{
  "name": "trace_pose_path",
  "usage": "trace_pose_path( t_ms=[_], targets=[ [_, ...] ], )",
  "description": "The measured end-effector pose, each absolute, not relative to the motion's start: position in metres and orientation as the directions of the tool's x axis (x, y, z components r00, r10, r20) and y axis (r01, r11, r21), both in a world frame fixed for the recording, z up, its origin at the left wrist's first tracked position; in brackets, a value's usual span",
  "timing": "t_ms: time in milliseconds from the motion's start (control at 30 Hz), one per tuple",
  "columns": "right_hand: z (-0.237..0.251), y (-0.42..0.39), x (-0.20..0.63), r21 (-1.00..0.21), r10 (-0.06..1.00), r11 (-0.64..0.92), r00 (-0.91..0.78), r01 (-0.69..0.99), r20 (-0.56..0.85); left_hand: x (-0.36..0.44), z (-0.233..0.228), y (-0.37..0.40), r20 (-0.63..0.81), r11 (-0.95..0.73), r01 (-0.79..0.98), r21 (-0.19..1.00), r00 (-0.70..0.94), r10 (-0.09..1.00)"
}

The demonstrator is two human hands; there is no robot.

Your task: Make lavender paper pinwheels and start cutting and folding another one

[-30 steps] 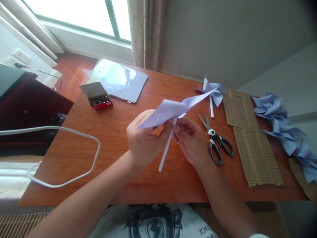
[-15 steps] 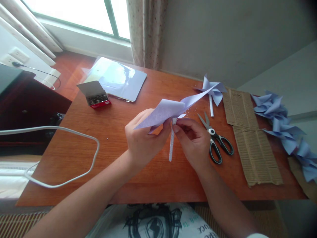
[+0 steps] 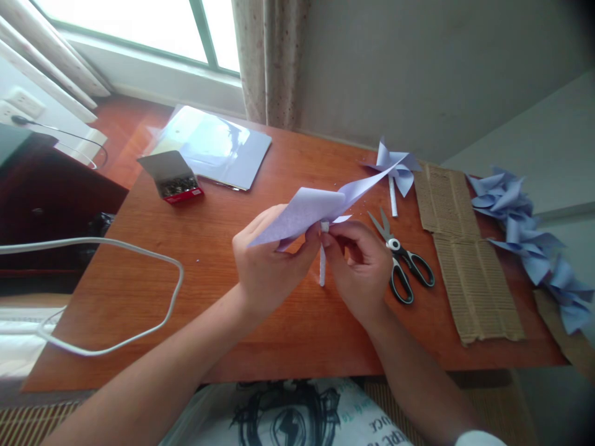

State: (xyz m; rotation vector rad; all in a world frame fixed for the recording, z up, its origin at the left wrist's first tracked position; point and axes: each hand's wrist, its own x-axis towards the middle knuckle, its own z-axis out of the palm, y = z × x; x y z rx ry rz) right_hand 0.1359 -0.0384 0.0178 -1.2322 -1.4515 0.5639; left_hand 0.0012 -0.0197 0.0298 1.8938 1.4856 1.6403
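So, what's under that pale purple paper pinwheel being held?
Beneath the pale purple paper pinwheel, a thin white stick shows between the left hand and right hand. The paper covers part of the left hand and hides any fastening.

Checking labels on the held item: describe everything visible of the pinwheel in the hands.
The pinwheel looks like folded lilac paper. One broad blade slants down over the left hand; another rises rightward to a point. A thin, pale stick extends below, its lower end free. The left hand grips near the centre; the right hand pinches near the stick's top. It is held above the table, its front largely turned away, fastening not visible.
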Motion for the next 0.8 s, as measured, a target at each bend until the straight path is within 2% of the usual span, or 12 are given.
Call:
trace_pose_path(
  t_ms=[333,467,633,800],
  targets=[
    [0.021,-0.038,0.135,-0.85,0.904,0.314,0.138,0.423,0.404,0.002,0.032,-0.019,0.591,-0.398,0.594,0.699,-0.166,0.789],
    [0.021,-0.037,0.138,-0.877,0.923,0.296,0.125,0.377,0.365,0.004,0.026,-0.021,0.563,-0.4,0.527,0.75,-0.192,0.803],
    [0.017,-0.031,0.142,-0.965,0.957,0.209,0.172,0.159,0.236,0.006,0.021,-0.025,0.54,-0.475,0.323,0.819,-0.152,0.828],
    [0.016,-0.024,0.146,-0.991,0.978,0.083,0.201,-0.108,0.06,0.003,0.021,-0.028,0.561,-0.548,0.173,0.819,-0.031,0.828]
  ],
)
